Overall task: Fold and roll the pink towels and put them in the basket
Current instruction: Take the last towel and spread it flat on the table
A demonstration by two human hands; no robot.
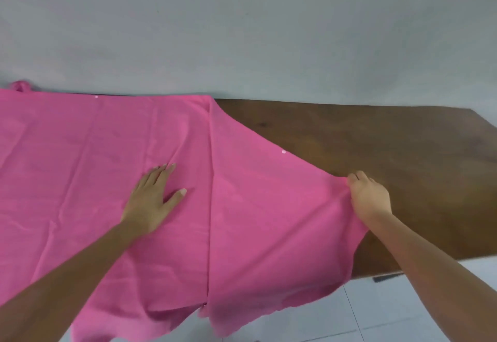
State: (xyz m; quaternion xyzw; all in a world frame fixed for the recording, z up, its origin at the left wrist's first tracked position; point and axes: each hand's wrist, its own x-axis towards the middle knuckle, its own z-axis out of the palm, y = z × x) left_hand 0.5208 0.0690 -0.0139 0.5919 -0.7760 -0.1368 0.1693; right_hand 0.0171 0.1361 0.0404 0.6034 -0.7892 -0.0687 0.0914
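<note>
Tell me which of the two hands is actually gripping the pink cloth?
The right hand: its fingers pinch the pink towel's bunched edge beside the bare wooden table. The left hand only lies flat on the towel, fingers straight.

No legible text, label, brand, number or sign appears on any surface in the head view (the small pale specks on the pink cloth towel [107,180] carry no readable characters).
</note>
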